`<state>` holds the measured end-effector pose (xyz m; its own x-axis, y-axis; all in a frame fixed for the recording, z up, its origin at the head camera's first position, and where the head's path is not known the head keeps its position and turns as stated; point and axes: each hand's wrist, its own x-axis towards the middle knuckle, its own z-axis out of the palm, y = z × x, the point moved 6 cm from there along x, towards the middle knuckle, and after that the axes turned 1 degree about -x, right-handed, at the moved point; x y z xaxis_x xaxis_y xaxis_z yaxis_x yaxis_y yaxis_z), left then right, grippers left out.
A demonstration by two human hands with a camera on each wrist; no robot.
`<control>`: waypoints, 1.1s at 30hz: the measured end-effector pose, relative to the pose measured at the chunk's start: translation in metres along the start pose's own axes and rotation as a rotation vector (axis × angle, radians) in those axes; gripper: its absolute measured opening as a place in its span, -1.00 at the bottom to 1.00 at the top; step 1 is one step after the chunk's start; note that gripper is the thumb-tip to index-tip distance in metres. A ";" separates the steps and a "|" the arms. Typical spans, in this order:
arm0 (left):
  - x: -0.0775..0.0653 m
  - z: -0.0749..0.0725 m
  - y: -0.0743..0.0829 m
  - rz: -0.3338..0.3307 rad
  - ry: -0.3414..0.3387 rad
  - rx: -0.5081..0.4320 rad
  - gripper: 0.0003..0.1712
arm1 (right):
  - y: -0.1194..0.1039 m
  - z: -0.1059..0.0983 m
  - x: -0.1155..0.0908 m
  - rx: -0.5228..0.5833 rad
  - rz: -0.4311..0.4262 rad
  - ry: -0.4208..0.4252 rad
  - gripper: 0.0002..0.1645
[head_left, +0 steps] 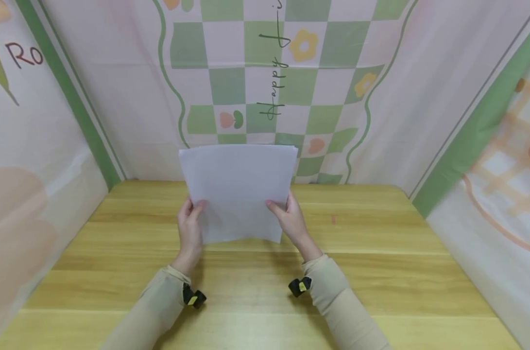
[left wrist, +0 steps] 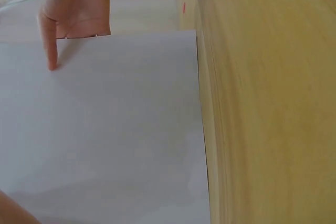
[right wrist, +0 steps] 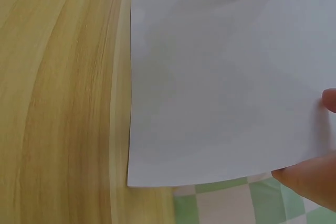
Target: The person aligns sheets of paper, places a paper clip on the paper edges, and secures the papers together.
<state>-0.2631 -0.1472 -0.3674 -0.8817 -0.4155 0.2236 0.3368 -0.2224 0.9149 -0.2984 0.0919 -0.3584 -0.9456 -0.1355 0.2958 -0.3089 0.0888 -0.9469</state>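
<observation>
A stack of white paper sheets [head_left: 240,189] is held up over the table, its blank face toward me and its top edges slightly uneven. My left hand [head_left: 190,233] grips the left side, thumb on the front and fingers behind, out of sight. On the opposite side my right hand [head_left: 294,221] pinches the sheets the same way. The left wrist view shows the right hand [left wrist: 79,9] with its thumb on the paper [left wrist: 121,119]. In the right wrist view, the thumb and part of the right hand [right wrist: 312,179] show at the edge of the paper [right wrist: 220,87].
The wooden table [head_left: 247,296] spreads under both arms. Behind it hangs a curtain [head_left: 265,87] with green checks and flowers, with more printed cloth at both sides. A small red mark [head_left: 333,219] lies on the table to the right. Black wrist cameras [head_left: 299,287] sit on the sleeves.
</observation>
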 end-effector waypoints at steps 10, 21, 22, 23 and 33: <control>-0.003 0.003 -0.003 -0.001 -0.031 0.010 -0.64 | 0.000 0.002 -0.001 0.019 0.032 0.013 -0.40; -0.007 0.007 0.003 -0.003 -0.069 0.004 -0.64 | -0.006 0.001 -0.003 0.015 0.001 0.047 -0.44; -0.007 0.007 0.003 -0.001 -0.070 0.005 -0.64 | -0.007 0.001 -0.004 0.014 -0.004 0.047 -0.44; -0.007 0.008 0.004 0.001 -0.069 0.008 -0.64 | -0.007 0.001 -0.004 0.011 -0.010 0.047 -0.44; -0.006 0.006 0.002 0.001 -0.058 0.010 -0.71 | -0.006 0.001 -0.004 0.026 -0.043 0.005 -0.33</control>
<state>-0.2594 -0.1403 -0.3646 -0.8993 -0.3635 0.2431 0.3343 -0.2132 0.9180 -0.2924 0.0913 -0.3539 -0.9319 -0.1337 0.3372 -0.3470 0.0576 -0.9361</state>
